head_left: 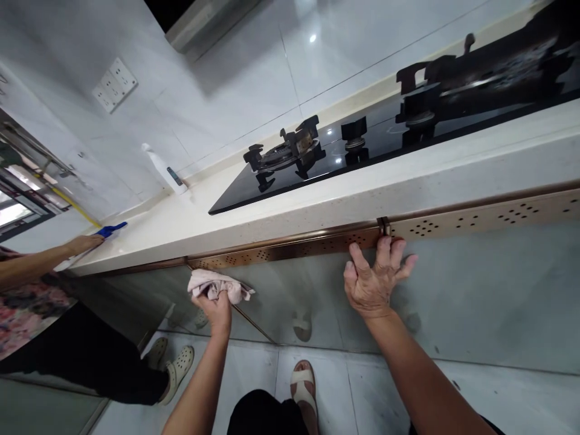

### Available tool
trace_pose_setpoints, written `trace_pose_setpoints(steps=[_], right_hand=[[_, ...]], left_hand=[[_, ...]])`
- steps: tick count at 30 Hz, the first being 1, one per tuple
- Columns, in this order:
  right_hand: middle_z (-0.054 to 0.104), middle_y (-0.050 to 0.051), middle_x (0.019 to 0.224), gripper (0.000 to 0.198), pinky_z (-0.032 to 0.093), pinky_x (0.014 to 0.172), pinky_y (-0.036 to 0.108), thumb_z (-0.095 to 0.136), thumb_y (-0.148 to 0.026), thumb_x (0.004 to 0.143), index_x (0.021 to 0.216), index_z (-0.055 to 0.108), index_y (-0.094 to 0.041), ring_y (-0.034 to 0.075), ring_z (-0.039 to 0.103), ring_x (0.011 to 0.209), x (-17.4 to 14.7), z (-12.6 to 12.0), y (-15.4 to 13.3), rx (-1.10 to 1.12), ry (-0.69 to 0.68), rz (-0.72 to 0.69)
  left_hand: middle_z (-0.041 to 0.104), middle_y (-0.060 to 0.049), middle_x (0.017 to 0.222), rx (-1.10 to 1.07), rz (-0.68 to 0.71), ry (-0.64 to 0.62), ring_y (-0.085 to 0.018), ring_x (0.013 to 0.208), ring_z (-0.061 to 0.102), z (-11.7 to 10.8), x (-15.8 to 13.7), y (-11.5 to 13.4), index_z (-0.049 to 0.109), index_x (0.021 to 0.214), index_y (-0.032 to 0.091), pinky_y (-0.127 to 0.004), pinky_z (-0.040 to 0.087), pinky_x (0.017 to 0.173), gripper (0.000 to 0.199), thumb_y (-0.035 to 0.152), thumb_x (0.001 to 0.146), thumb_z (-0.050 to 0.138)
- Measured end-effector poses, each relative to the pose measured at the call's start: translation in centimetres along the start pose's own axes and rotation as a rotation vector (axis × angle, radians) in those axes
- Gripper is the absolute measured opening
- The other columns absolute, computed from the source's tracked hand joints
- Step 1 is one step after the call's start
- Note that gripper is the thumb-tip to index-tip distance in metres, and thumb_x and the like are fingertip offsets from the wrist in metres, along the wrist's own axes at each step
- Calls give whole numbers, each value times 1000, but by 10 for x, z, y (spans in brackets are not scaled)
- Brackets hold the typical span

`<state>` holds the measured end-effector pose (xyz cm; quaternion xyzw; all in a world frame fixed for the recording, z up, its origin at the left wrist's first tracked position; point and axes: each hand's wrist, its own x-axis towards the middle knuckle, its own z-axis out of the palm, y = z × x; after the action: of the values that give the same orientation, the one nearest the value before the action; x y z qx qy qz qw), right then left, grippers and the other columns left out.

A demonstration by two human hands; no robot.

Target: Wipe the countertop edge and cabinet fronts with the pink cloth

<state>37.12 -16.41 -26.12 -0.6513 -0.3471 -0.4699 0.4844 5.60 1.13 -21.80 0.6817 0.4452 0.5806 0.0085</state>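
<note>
My left hand (pixel 216 311) is closed round a crumpled pale pink cloth (pixel 222 285), which lies against the cabinet front just under the countertop. Fingers spread, my right hand (pixel 374 278) rests on the cabinet front near a gap in the copper-coloured perforated strip (pixel 423 228). Below that strip run the glossy grey-green cabinet doors (pixel 489 290). Above both hands is the pale countertop edge (pixel 317 211).
A black glass gas hob (pixel 308 166) with burner stands is set into the counter. A white spray bottle (pixel 165 171) stands near the wall. At the left, another person's hand (pixel 84 243) holds a blue cloth (pixel 112 229). Their clogs (pixel 179 368) are on the tiled floor.
</note>
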Motion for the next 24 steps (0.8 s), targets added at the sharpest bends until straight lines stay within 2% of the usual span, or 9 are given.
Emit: trace_pose_setpoints(steps=[2,4,7,11,14,17,19,21,24], right_hand=[[14,12,171,70,13,116,75,53,-26,91,158,33,-35,39,11,157,-1,0,1,8,-3,3],[13,11,172,70,13,116,75,53,-26,91,158,33,-35,39,10,157,-1,1,1,18,-7,3],[13,11,172,70,12,116,75,53,-25,91,158,34,-35,38,10,157,-1,1,1,25,-1,-1],[14,12,171,68,12,116,74,54,-25,91,156,37,-33,38,11,157,-1,2,1,16,10,-2],[18,12,170,63,13,116,74,55,-24,91,153,42,-32,39,14,156,2,0,-1,34,0,4],[26,13,166,52,15,116,74,54,-25,92,144,53,-29,40,20,154,9,-12,-9,93,-5,47],[34,13,160,43,20,116,71,51,-26,94,136,59,-26,40,27,150,14,-26,-20,173,1,103],[42,14,151,40,31,114,63,47,-26,95,133,61,-24,36,38,142,17,-42,-35,301,14,126],[50,12,134,43,45,103,49,45,-27,95,136,56,-23,27,49,125,14,-59,-57,535,-3,26]], left_hand=[[36,-4,107,15,-133,54,-24,109,48,10,-16,-7,38,105,24,-49,39,109,28,23,82,54],[35,-3,102,23,-207,66,-26,109,46,26,-42,-2,33,95,26,-52,38,108,25,22,81,53],[36,-3,98,13,-262,15,-25,102,47,53,-92,20,28,89,28,-52,44,100,29,21,77,54],[42,-2,99,-52,-246,-94,-20,95,51,71,-141,58,39,92,24,-40,51,92,31,19,70,60],[46,-4,104,-188,-134,-165,-18,94,55,64,-140,89,49,106,21,-34,52,89,34,17,73,58],[46,-6,113,-276,150,-301,-20,102,57,52,-119,122,55,113,20,-36,53,92,43,14,71,60],[45,-8,120,-299,314,-348,-23,110,56,49,-104,144,57,112,21,-39,52,96,43,13,70,63],[44,-9,122,-313,356,-332,-24,112,55,49,-94,161,57,113,21,-39,53,95,43,15,71,65],[46,-8,118,-335,281,-310,-22,107,57,52,-87,176,58,114,22,-35,53,90,42,20,74,68]])
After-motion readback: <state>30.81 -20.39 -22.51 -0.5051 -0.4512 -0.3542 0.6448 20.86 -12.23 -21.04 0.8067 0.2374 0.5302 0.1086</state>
